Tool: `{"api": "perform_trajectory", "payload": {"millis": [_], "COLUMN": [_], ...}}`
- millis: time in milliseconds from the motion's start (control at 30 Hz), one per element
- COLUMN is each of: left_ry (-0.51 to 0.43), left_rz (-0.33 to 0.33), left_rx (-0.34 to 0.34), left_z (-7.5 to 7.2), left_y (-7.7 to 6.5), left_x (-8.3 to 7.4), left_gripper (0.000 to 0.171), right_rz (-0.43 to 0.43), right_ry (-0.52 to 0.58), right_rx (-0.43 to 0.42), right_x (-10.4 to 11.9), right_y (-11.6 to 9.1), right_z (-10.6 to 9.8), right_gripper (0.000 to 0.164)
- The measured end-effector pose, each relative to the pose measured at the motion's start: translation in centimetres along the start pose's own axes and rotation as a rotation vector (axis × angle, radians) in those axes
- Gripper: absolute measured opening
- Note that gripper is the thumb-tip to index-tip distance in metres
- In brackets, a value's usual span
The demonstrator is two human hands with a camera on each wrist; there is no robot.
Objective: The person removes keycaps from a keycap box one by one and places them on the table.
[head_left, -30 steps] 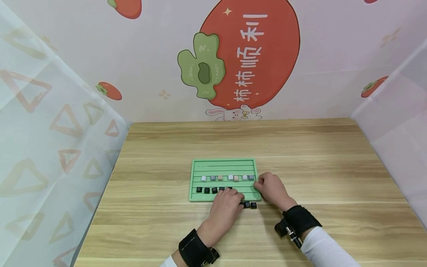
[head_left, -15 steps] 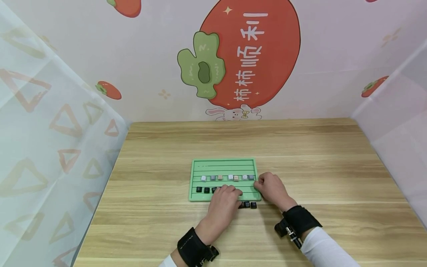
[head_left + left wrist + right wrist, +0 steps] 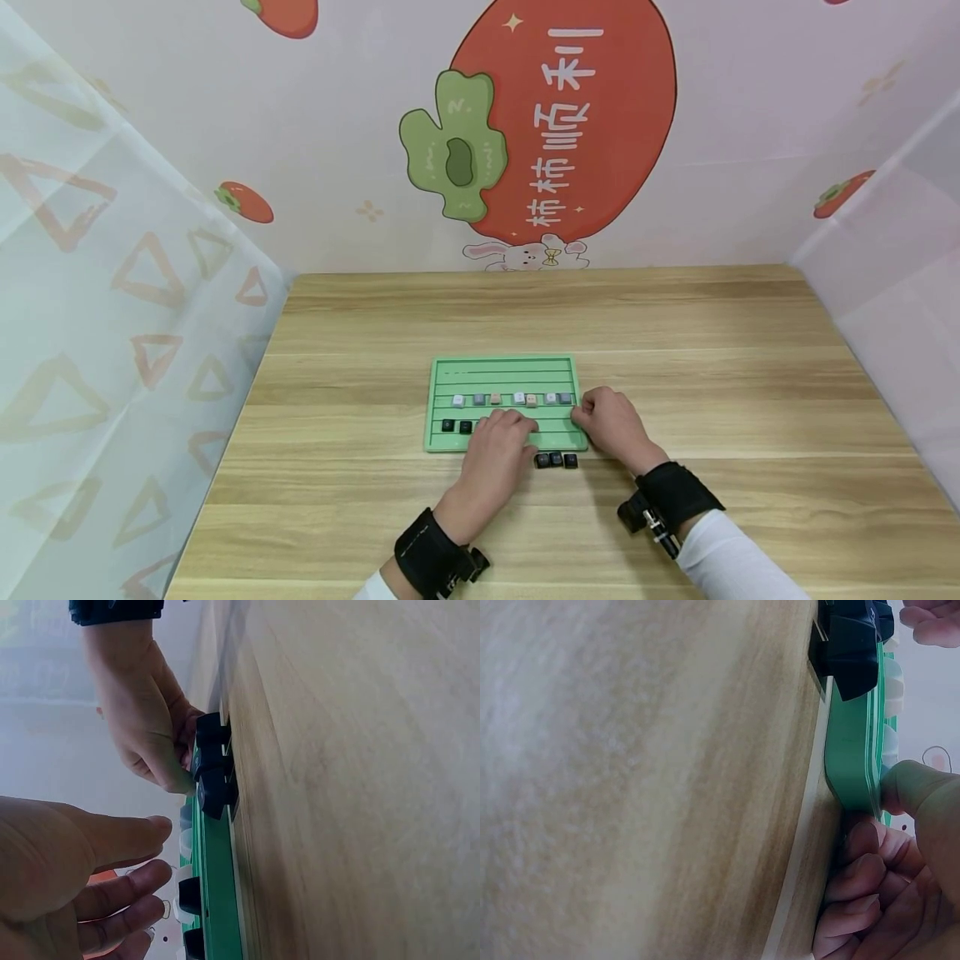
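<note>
A green grooved board [image 3: 510, 367] lies on the wooden table. My right hand [image 3: 613, 427] grips its right edge; in the right wrist view the thumb [image 3: 909, 787] is on top and the curled fingers [image 3: 859, 877] sit against the side and below. Over the board's front part is my left hand [image 3: 495, 458], its fingers loosely bent. The left wrist view shows nothing between its thumb [image 3: 135, 836] and fingers. Black keycaps [image 3: 465, 427] sit in a lower groove, some hidden by the left hand. Pale and grey keycaps [image 3: 519, 399] stand in a groove farther back.
Three black keycaps [image 3: 556, 460] rest in a row on the table [image 3: 337, 500] just before the board's front edge. A printed cloth backdrop [image 3: 337, 150] rises behind the table, with pale sheets [image 3: 112, 375] at both sides.
My left hand has drawn slightly left and toward me, covering more of the black keycaps in the groove and uncovering the front ones on the table. The right hand stays on the board's edge.
</note>
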State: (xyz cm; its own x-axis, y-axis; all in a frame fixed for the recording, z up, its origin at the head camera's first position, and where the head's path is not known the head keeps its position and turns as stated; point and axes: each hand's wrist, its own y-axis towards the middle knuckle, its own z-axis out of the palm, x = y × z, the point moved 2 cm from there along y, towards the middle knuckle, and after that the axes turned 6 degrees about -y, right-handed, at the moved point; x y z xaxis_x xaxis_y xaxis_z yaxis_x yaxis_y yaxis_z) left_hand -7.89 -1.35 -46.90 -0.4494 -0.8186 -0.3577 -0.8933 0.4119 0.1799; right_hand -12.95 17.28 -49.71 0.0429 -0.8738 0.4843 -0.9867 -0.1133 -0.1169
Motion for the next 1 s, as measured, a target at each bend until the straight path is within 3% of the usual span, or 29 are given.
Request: {"api": "perform_trajectory", "payload": {"millis": [1000], "left_ry": [-0.025], "left_rz": [-0.032], "left_rx": [-0.044], "left_z": [0.1], "left_y": [0.4], "left_x": [1.5], "left_gripper": [0.027], "right_rz": [-0.016], "right_ry": [-0.001], "right_rx": [-0.007], "right_x": [0.0], "right_y": [-0.1], "right_z": [-0.1], "right_gripper": [0.033]}}
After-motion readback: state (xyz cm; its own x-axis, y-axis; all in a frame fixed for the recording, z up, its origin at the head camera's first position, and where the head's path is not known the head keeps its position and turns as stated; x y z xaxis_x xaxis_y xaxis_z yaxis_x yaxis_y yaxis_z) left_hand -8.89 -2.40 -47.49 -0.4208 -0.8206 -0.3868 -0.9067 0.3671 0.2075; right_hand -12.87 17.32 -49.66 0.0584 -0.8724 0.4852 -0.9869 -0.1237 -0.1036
